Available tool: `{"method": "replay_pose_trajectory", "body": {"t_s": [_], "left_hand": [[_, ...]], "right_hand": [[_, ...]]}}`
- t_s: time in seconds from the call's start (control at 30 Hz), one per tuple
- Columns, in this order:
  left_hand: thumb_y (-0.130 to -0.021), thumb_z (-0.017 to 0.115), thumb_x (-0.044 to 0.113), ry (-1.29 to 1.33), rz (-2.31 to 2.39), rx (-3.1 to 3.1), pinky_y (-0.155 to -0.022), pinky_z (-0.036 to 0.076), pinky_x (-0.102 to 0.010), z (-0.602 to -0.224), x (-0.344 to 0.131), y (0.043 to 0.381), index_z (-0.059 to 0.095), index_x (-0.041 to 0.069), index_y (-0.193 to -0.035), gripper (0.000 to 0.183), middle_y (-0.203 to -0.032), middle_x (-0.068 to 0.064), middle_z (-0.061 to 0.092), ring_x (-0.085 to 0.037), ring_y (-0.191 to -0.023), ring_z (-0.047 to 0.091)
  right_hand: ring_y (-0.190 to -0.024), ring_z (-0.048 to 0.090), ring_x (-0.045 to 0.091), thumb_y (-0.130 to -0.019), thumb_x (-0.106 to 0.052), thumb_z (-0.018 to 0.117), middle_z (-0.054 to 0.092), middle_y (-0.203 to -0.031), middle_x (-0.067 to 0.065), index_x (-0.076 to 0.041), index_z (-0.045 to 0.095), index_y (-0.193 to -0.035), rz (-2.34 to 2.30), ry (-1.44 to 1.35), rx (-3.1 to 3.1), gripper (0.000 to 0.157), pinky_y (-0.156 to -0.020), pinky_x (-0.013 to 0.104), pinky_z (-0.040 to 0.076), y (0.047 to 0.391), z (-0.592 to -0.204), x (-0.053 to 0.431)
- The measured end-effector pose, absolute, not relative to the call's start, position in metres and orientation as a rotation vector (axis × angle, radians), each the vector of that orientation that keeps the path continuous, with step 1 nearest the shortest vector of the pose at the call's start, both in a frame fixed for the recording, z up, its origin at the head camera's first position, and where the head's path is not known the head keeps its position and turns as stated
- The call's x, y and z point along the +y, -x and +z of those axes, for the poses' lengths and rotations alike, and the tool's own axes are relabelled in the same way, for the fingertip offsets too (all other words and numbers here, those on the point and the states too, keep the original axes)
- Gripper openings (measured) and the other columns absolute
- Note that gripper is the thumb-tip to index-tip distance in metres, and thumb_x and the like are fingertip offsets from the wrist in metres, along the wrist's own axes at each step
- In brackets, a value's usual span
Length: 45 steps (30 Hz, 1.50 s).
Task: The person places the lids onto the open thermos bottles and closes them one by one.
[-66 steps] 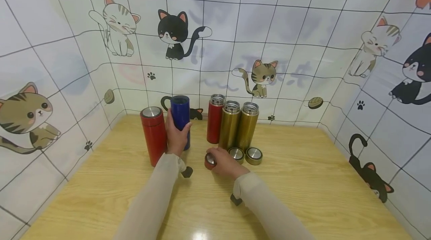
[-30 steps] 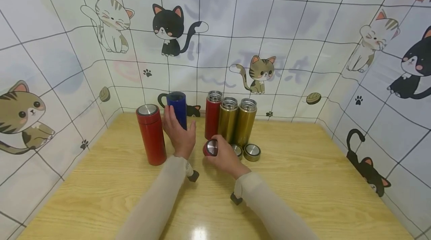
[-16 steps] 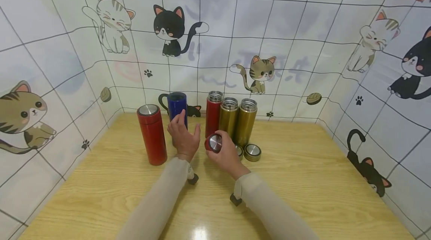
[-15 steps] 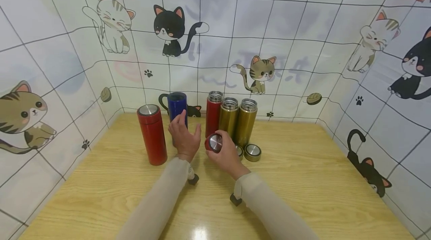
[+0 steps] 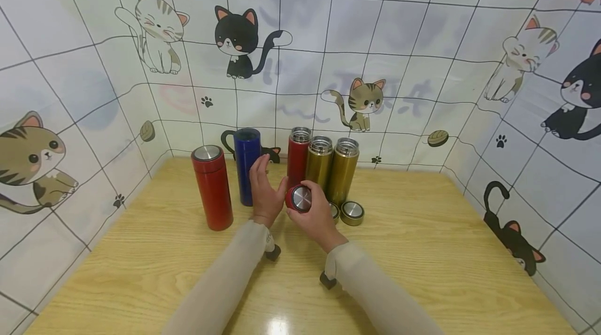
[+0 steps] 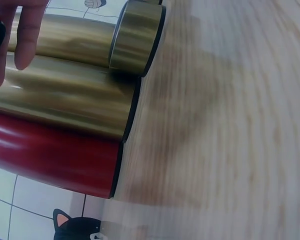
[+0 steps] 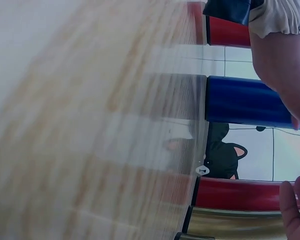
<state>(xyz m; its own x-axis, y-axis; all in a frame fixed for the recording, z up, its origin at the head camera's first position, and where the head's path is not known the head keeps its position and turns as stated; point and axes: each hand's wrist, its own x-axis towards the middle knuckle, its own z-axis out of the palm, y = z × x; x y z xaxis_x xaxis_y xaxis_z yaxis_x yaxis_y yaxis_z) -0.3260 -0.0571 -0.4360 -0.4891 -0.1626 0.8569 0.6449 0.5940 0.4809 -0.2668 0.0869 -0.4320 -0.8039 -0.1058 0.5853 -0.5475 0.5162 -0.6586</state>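
In the head view my right hand [image 5: 319, 221] holds a red bottle lid [image 5: 300, 198] with a brushed-metal top, raised above the table and tilted. Close on its left is my left hand [image 5: 266, 196], fingers extended upward and spread from the thumb, holding nothing. An uncapped red bottle [image 5: 298, 160] stands upright just beyond both hands. Beside it are two uncapped gold bottles [image 5: 319, 165]. The left wrist view shows fingers [image 6: 27, 42] in front of the gold bottles, a bit of the red lid at the edge. My left hand [image 7: 287, 80] also shows in the right wrist view.
A blue bottle [image 5: 247, 168] stands left of the left hand. Farther left is a larger red bottle [image 5: 213, 189] with its lid on. Two gold lids, one a gold lid [image 5: 352, 213] in plain view, lie before the gold bottles. Patterned walls border the wooden table [image 5: 446, 251].
My left hand has let go of the blue bottle and come right, toward the lid. My right hand has lifted the red lid off the table and tilted it.
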Motion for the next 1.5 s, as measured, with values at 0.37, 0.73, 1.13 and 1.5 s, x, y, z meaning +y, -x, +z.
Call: {"method": "replay_pose_trajectory", "body": {"t_s": [0.37,0.73,1.13,1.5], "left_hand": [[-0.083,0.076,0.003,0.405,-1.358,-2.0,-0.096,0.048,-0.045,-0.442,-0.057,0.341,0.031,0.015,-0.149,0.081,-0.145,-0.008,0.039,-0.024,-0.123,0.048],[-0.084,0.076,0.006,0.399,-1.577,-2.1,-0.103,0.041,-0.05,-0.429,-0.047,0.355,0.024,0.016,-0.153,0.087,-0.153,-0.013,0.031,-0.036,-0.133,0.041],[-0.084,0.078,0.021,0.402,-1.764,-2.368,-0.111,0.026,-0.055,-0.434,-0.046,0.374,0.005,0.02,-0.157,0.103,-0.16,-0.01,0.017,-0.033,-0.144,0.021],[-0.084,0.078,0.018,0.33,-1.725,-2.398,-0.111,0.028,-0.054,-0.43,-0.045,0.379,0.022,0.019,-0.156,0.091,-0.15,-0.01,0.041,-0.03,-0.139,0.035]], "right_hand": [[-0.114,0.054,0.027,-0.079,-0.023,0.079,0.053,-0.13,0.012,-0.006,0.044,-0.134,1.169,-0.581,-2.202,0.068,-0.095,0.044,0.049,0.265,-0.432,0.09],[-0.114,0.055,0.025,-0.081,-0.027,0.077,0.054,-0.13,0.012,-0.003,0.045,-0.135,1.13,-0.628,-2.121,0.067,-0.094,0.043,0.05,0.265,-0.427,0.087],[-0.113,0.055,0.025,-0.083,-0.029,0.075,0.054,-0.13,0.012,-0.004,0.044,-0.136,1.203,-0.626,-2.089,0.066,-0.091,0.042,0.052,0.262,-0.425,0.089],[-0.113,0.054,0.026,-0.086,-0.031,0.071,0.054,-0.131,0.013,-0.002,0.044,-0.135,1.237,-0.618,-2.089,0.063,-0.093,0.044,0.051,0.259,-0.427,0.088]]}}
